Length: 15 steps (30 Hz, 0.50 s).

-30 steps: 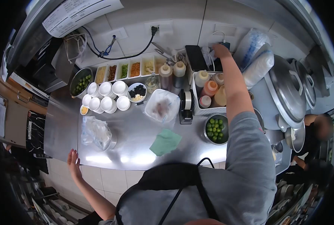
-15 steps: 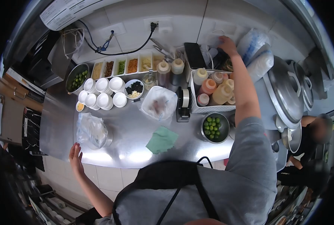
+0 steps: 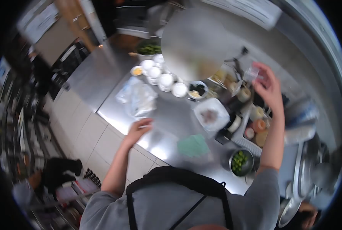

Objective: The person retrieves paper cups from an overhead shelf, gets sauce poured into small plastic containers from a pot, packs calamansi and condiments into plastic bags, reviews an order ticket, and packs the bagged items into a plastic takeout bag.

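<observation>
Right hand (image 3: 269,87) pinching a small clear plastic piece (image 3: 252,73), probably raised to clear colourful plastic bottles (image 3: 259,125); left hand (image 3: 137,133) open, loose, near a whitish plastic bag (image 3: 137,97).

A single head-worn camera looks forward and steeply down through a wide lens (the corners fall to black), with the wearer's grey shirt (image 3: 159,201) close below and the steel counter (image 3: 170,115) beyond

Small clear object (image 3: 252,73) (blurred) in right hand (image 3: 270,86)
</observation>
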Each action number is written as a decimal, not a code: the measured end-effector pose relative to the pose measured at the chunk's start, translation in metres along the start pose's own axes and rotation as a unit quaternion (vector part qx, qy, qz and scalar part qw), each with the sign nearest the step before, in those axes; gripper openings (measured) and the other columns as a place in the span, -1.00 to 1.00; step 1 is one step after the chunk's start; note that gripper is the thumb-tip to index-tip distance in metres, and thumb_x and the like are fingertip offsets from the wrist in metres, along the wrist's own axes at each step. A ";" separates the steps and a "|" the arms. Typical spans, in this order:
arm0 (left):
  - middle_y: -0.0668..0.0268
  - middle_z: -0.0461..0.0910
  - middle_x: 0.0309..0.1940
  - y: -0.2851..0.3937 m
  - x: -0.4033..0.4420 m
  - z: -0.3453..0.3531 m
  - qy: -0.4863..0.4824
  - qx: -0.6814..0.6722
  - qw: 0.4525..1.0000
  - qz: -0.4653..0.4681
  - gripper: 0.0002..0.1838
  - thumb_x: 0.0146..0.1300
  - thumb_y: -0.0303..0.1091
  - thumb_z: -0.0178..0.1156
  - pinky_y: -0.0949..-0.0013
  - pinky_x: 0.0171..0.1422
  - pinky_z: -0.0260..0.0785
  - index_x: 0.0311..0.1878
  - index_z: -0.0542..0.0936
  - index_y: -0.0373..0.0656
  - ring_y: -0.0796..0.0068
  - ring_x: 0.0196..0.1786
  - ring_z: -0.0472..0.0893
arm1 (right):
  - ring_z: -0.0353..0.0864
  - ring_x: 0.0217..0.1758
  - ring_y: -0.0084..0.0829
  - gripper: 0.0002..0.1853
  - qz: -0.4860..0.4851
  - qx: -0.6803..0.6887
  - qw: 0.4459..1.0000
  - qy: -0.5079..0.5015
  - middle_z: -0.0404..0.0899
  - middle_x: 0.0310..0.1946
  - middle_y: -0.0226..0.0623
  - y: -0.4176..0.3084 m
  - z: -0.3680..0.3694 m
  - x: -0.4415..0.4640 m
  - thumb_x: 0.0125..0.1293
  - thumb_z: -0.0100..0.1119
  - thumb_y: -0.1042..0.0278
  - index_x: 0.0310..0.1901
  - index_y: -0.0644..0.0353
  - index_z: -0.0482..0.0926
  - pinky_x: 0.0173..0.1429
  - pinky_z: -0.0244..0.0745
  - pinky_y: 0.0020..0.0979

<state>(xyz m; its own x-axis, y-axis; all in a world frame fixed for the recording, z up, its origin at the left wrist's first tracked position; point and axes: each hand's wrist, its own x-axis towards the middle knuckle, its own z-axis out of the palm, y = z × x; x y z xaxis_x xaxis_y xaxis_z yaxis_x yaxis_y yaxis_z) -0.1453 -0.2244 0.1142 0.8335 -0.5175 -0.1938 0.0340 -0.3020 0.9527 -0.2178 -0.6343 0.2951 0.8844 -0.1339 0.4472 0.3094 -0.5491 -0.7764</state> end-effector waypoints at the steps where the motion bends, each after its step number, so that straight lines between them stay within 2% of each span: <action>1: 0.25 0.47 -0.06 0.005 -0.003 0.012 -0.024 -0.012 0.999 0.026 -0.62 0.09 -0.28 0.17 0.38 0.09 0.26 -0.02 0.47 -0.21 0.43 0.03 0.42 | 0.37 -0.02 -0.51 -0.47 -0.020 0.034 0.999 -0.009 0.34 -0.04 -0.34 -0.010 0.027 0.003 -0.04 0.09 0.56 0.06 0.22 0.30 -0.01 0.36 -0.46; 2: 0.24 0.44 -0.03 0.010 -0.008 0.021 -0.062 -0.049 0.997 0.025 -0.60 0.10 -0.25 0.17 0.37 0.11 0.27 0.00 0.46 -0.22 0.39 0.06 0.40 | 0.37 -0.01 -0.49 -0.44 -0.034 0.092 0.995 -0.024 0.31 -0.02 -0.33 -0.022 0.055 0.004 -0.05 0.09 0.59 0.08 0.20 0.27 0.00 0.36 -0.46; 3: 0.22 0.40 0.02 0.020 -0.017 0.027 -0.090 -0.051 0.994 0.046 -0.61 0.14 -0.38 0.12 0.37 0.15 0.24 0.05 0.40 -0.25 0.42 0.08 0.37 | 0.36 0.01 -0.47 -0.41 -0.043 0.149 0.987 -0.039 0.27 0.00 -0.32 -0.032 0.083 0.003 -0.06 0.09 0.62 0.10 0.18 0.25 0.00 0.36 -0.46; 5: 0.23 0.33 0.10 0.032 -0.040 0.030 -0.100 -0.085 0.989 0.066 -0.50 0.14 -0.34 0.14 0.32 0.20 0.18 0.15 0.29 -0.22 0.40 0.15 0.31 | 0.37 0.03 -0.43 -0.40 -0.099 0.244 0.962 -0.074 0.20 0.03 -0.29 -0.045 0.142 -0.001 -0.10 0.11 0.66 0.08 0.19 0.26 0.03 0.36 -0.44; 7: 0.20 0.23 0.17 0.040 -0.073 0.018 -0.073 -0.155 0.980 0.101 -0.28 0.09 -0.13 0.19 0.26 0.24 0.13 0.25 0.13 -0.17 0.33 0.17 0.30 | 0.37 0.05 -0.38 -0.47 -0.135 0.283 0.942 -0.117 0.17 0.03 -0.25 -0.062 0.206 -0.013 -0.11 0.13 0.68 -0.01 0.21 0.29 0.05 0.37 -0.42; 8: 0.20 0.23 0.17 0.039 -0.091 0.007 -0.038 -0.157 0.982 0.100 -0.28 0.09 -0.13 0.19 0.26 0.24 0.13 0.25 0.13 -0.17 0.33 0.17 0.30 | 0.37 0.05 -0.38 -0.47 -0.147 0.300 0.932 -0.144 0.17 0.03 -0.25 -0.076 0.238 -0.025 -0.11 0.13 0.68 -0.01 0.21 0.29 0.05 0.37 -0.42; 10: 0.14 0.10 0.24 0.032 -0.138 -0.020 0.010 -0.305 0.937 0.166 -0.13 0.06 0.05 0.16 0.27 0.25 0.12 0.32 -0.05 -0.10 0.26 0.22 0.24 | 0.38 0.06 -0.32 -0.59 -0.095 0.398 0.900 -0.152 0.16 0.05 -0.20 -0.112 0.300 -0.057 -0.11 0.16 0.69 -0.18 0.21 0.31 0.04 0.37 -0.40; 11: 0.14 0.06 0.26 0.027 -0.166 -0.035 0.044 -0.304 0.933 0.186 -0.04 0.01 0.21 0.10 0.24 0.25 0.11 0.32 -0.10 -0.10 0.24 0.23 0.23 | 0.38 0.06 -0.32 -0.59 -0.106 0.418 0.881 -0.193 0.16 0.05 -0.20 -0.130 0.325 -0.076 -0.11 0.16 0.69 -0.18 0.21 0.31 0.04 0.37 -0.40; 13: 0.15 0.09 0.25 0.001 -0.226 -0.060 0.136 -0.337 0.908 0.210 -0.04 0.01 0.27 0.05 0.23 0.24 0.12 0.32 -0.08 -0.11 0.24 0.23 0.23 | 0.37 0.06 -0.30 -0.65 -0.112 0.443 0.850 -0.262 0.20 0.04 -0.17 -0.169 0.374 -0.118 -0.11 0.18 0.68 -0.30 0.19 0.27 0.06 0.36 -0.37; 14: 0.15 0.09 0.25 -0.003 -0.262 -0.067 0.193 -0.329 0.898 0.218 -0.04 0.01 0.27 0.05 0.23 0.24 0.12 0.32 -0.08 -0.11 0.24 0.23 0.23 | 0.37 0.06 -0.30 -0.65 -0.126 0.464 0.821 -0.307 0.20 0.04 -0.17 -0.185 0.397 -0.141 -0.11 0.18 0.68 -0.30 0.19 0.27 0.06 0.36 -0.37; 15: 0.17 0.10 0.25 -0.005 -0.301 -0.072 0.215 -0.346 0.882 0.238 -0.06 0.02 0.28 0.03 0.23 0.24 0.13 0.31 -0.05 -0.12 0.25 0.23 0.23 | 0.38 0.06 -0.29 -0.65 -0.161 0.437 0.820 -0.333 0.23 0.02 -0.15 -0.200 0.418 -0.165 -0.11 0.19 0.66 -0.32 0.18 0.26 0.05 0.35 -0.35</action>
<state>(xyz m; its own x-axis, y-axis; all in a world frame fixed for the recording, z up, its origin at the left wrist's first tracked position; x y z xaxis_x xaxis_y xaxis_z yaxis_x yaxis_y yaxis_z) -0.3562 -0.0095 0.1846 0.9709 -0.0581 0.2324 -0.1721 0.5060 0.8452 -0.2798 -0.1576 0.1908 0.6120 0.5417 0.5762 0.4390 0.3734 -0.8173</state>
